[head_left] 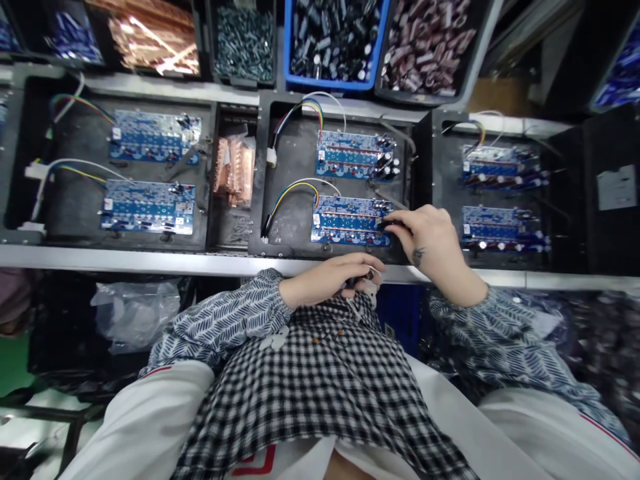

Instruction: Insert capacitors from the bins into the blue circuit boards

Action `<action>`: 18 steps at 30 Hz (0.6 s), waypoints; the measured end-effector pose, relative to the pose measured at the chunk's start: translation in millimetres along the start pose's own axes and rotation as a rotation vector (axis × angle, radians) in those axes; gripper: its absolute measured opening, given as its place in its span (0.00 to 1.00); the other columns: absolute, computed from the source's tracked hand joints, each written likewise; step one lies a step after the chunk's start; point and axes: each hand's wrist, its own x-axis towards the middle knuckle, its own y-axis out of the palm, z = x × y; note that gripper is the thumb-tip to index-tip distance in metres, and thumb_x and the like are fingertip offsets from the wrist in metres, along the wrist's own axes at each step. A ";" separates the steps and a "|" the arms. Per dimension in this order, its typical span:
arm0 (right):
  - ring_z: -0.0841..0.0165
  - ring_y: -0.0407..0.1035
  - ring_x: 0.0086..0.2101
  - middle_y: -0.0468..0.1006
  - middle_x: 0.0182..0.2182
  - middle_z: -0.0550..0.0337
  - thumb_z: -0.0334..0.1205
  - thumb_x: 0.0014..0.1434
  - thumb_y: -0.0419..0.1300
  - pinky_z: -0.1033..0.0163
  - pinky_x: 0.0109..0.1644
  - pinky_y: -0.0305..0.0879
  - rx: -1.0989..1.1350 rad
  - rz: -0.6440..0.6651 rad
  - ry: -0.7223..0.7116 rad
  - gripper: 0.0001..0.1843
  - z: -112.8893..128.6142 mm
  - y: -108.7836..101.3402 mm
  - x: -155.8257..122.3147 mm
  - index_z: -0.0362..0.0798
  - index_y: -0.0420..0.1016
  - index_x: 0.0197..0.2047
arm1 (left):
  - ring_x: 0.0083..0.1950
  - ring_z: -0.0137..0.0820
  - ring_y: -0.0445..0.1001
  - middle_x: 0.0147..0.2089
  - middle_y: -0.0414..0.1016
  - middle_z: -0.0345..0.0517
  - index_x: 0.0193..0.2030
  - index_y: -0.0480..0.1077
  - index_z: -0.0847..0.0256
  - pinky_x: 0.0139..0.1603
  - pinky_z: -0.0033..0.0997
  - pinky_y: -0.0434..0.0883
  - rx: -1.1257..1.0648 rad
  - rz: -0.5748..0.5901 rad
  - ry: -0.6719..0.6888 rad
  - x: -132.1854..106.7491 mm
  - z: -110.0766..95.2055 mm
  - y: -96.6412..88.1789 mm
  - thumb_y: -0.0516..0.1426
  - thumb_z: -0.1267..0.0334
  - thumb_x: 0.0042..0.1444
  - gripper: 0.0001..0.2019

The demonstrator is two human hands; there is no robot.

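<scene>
My right hand (430, 237) reaches over the right end of the lower blue circuit board (345, 220) in the middle tray. Its thumb and fingertips pinch a small black capacitor (384, 226) against the board. My left hand (335, 279) rests near the rail, palm turned inward, its fingers curled around a few dark capacitors (351, 283) that are partly hidden. Above the lower board lies a second blue circuit board (353, 155), with several black capacitors (387, 167) standing at its right end.
A blue bin (287, 50) of black capacitors stands at the back, beside a bin of brownish cylinders (430, 47). Trays on either side carry more boards (150, 207) (500, 227). Copper-coloured parts (235, 170) lie in a slot. A metal rail (150, 260) runs along the front.
</scene>
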 end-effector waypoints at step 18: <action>0.51 0.72 0.48 0.81 0.53 0.49 0.46 0.72 0.54 0.44 0.50 0.67 0.102 -0.026 -0.068 0.17 28.3 -13.2 -15.1 0.55 0.77 0.58 | 0.34 0.29 0.66 0.32 0.69 0.37 0.39 0.74 0.62 0.41 0.29 0.63 0.754 -0.212 0.351 -1.9 0.0 -4.3 0.69 0.54 0.60 0.14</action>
